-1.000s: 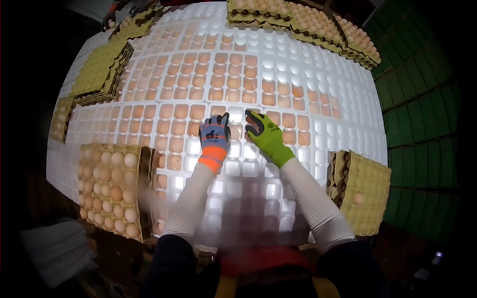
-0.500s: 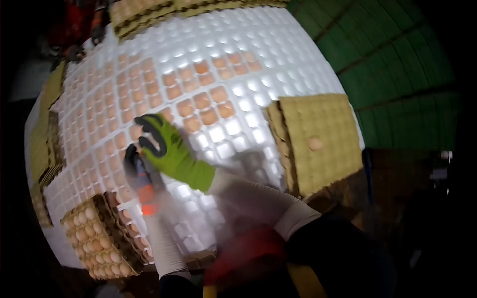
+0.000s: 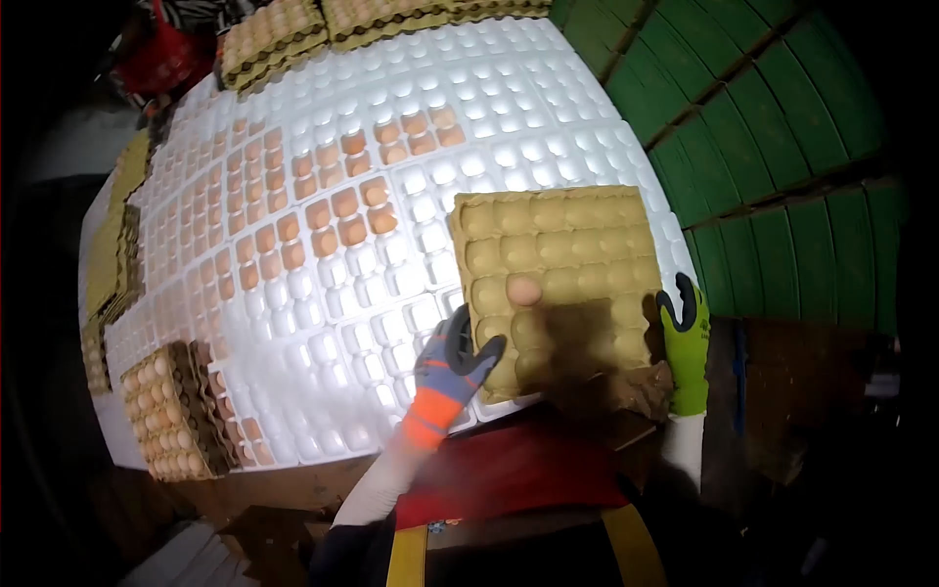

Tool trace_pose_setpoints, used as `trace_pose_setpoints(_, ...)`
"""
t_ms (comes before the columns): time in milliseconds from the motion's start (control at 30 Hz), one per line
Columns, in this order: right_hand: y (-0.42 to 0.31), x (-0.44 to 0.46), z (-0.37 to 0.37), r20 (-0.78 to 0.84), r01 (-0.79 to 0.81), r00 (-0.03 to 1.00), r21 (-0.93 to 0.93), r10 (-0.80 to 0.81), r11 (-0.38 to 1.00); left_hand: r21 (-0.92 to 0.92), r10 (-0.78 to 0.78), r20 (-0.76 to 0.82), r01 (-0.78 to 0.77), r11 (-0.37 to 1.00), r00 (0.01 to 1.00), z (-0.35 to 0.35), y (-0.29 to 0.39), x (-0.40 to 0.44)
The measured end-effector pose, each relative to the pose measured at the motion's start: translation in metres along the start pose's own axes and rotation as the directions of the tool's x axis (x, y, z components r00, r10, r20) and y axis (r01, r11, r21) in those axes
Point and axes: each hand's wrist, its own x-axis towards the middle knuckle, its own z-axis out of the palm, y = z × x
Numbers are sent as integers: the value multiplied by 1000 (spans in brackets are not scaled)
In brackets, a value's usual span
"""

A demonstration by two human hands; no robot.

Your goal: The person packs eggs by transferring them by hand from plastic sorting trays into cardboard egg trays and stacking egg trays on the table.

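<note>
A stack of tan egg trays (image 3: 558,240) lies at the right front, with one egg (image 3: 524,290) in its top tray. My left hand (image 3: 456,370), in a grey and orange glove, grips the stack's near left edge, thumb on top. At the right edge, my right hand (image 3: 685,342), in a green glove, is beside the stack with thumb and fingers curved apart; nothing shows between them. White plastic egg cartons (image 3: 362,284) spread to the left, some cells holding eggs (image 3: 347,203).
Another tray stack full of eggs (image 3: 161,416) stands at the front left. More tray stacks (image 3: 274,39) line the far edge, others (image 3: 115,259) the left edge. Green crates (image 3: 782,147) rise at the right. A co-worker in red (image 3: 166,59) is at the far left.
The view has turned right. Both hands have left the cartons and moved to the tray stack at the right; my left hand has taken hold of its edge. The stack now sits nearer the middle.
</note>
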Motion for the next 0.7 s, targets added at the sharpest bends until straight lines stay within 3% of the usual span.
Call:
trace_pose_setpoints(33,30,-6,15,-29,158,986,-115,-163,981,90,-19,16,18,996,1000,4,7,-3)
trace_pose_setpoints(67,-34,-2,-4,384,-530,827,294,410,795,235,62,-4,-59,970,998,7,7,-5)
trace_pose_setpoints(100,-38,-9,9,256,-467,884,436,392,769,266,88,-57,-69,961,995,10,6,-6)
trace_pose_setpoints(133,-27,-9,14,256,-448,894,498,368,743,290,112,-96,-80,954,989,11,4,-6)
trace_pose_setpoints(233,-9,-1,10,405,-507,858,568,317,648,266,82,-140,-43,963,987,4,0,-7)
trace_pose_setpoints(300,3,4,22,108,-41,994,427,-6,903,200,120,-200,-79,977,972,-1,0,-10)
trace_pose_setpoints(400,-4,16,35,197,-142,979,520,43,842,133,139,-295,-103,986,945,-15,-5,-13)
trace_pose_setpoints(467,-55,18,34,224,-77,974,431,-24,899,132,116,-349,-74,989,930,-30,-13,-17)
trace_pose_setpoints(533,-77,17,43,240,-50,966,543,-98,838,-8,50,-407,-58,998,912,-45,-23,-23)
trace_pose_setpoints(600,-90,14,56,262,-69,959,573,-104,816,0,7,-398,-8,1000,917,-63,-27,-29)
trace_pose_setpoints(633,-97,12,60,298,-117,947,670,-122,733,-2,-13,-398,13,1000,917,-71,-32,-31)
trace_pose_setpoints(700,-104,10,74,310,-87,944,553,-108,829,35,-17,-434,36,999,901,-84,-37,-35)
